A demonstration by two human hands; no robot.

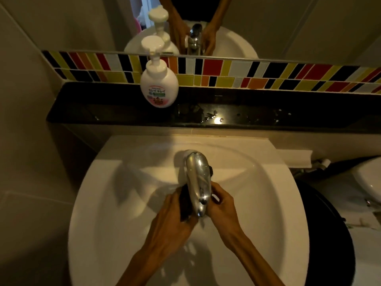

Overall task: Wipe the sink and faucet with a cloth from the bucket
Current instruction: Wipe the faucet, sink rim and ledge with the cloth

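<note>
A person stands over a white sink [115, 203], both bare forearms reaching in from the bottom edge toward the chrome faucet [199, 182], which rises from the back rim of the basin and juts out over the bowl; the left hand [175, 221] sits against the left side of the spout, its fingers curled round a dark cloth [184, 205] and pressing it to the metal; the cloth shows only as a dark strip between the hand and the spout, and a small dark bit also shows at the right side of the faucet body; the right hand [221, 207] holds the opposite side of the spout near its tip, fingers bent around it, and whether they also pinch cloth there cannot be told; behind the basin runs a black polished ledge [288, 112], wet in spots and catching a glint of light; a white pump bottle of hand soap [159, 87] with a pink label stands on that ledge, left of the faucet; above it a band of mosaic tiles [268, 77] in red, yellow, orange, black and white crosses the wall; over the tiles a mirror [288, 23] reflects the bottle, the faucet and both hands; at the right edge part of a toilet [369, 182] with a dark seat is visible.
</note>
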